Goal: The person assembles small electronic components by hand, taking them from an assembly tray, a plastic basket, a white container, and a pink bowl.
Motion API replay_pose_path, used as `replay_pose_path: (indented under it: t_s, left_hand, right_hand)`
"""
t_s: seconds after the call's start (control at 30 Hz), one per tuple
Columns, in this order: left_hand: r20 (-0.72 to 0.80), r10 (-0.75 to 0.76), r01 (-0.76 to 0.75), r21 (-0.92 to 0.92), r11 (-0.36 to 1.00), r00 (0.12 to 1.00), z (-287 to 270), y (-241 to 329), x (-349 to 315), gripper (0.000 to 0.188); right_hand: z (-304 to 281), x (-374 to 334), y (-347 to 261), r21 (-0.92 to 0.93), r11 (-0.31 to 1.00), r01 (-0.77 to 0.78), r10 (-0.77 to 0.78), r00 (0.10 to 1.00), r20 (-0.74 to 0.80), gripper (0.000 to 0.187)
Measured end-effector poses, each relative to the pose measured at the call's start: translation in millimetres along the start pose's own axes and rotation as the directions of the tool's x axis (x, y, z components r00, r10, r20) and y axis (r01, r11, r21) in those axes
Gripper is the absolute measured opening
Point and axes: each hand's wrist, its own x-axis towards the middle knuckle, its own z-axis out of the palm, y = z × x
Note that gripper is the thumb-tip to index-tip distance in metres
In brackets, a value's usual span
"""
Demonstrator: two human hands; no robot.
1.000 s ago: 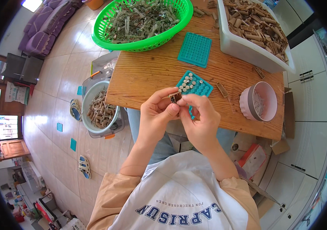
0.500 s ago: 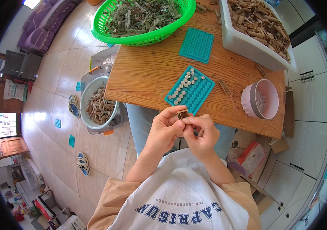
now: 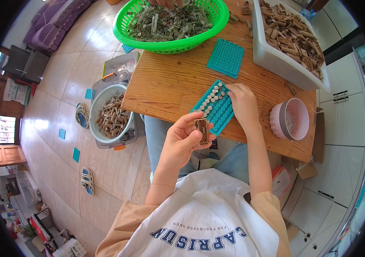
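Note:
In my left hand is a small rectangular brown piece with a dark patterned face, gripped between thumb and fingers and raised in front of the table edge. My right hand reaches over the right side of a teal tray of round pits, fingertips closed together at its upper right. Whatever they pinch, if anything, is hidden. Small round whitish discs fill several pits along the tray's left side.
A second teal tray lies farther back. Around it stand a green basket of shredded scraps with another person's hand in it, a white bin of brown pieces, and a pink pot. A pale basin sits left of the table.
My right hand has left the brown piece and moved forward to the tray. My left hand now holds the piece alone, its dark face showing more. Another person's hand has appeared in the basket.

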Motion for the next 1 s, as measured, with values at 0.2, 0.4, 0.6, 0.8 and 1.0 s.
replay_pose_path:
  t_s: [0.2,0.4,0.6,0.8,1.0]
  left_hand:
    - [-0.007,0.007,-0.007,0.011,1.000,1.000,-3,6,0,0.035]
    - [-0.060,0.165,-0.150,0.210,0.966,0.984,-4,6,0,0.036]
    - [-0.034,0.298,-0.267,0.358,0.895,0.954,-7,5,-2,0.033]
    - [-0.018,0.341,-0.297,0.448,0.843,0.940,-9,0,-1,0.032]
    - [-0.026,0.358,-0.307,0.460,0.833,0.934,-5,-3,-2,0.032]
  right_hand:
    - [1,2,-2,-0.089,0.996,0.016,-0.010,0.998,0.058,0.013]
    - [-2,2,-7,-0.204,0.978,-0.049,0.054,0.998,0.019,0.010]
    - [-35,0,-47,0.279,0.960,0.014,-0.049,0.992,0.116,0.022]
    - [-53,-24,-92,0.409,0.874,0.262,-0.345,0.928,0.141,0.026]
    - [-45,-39,-91,0.301,0.918,0.260,-0.310,0.941,0.132,0.024]
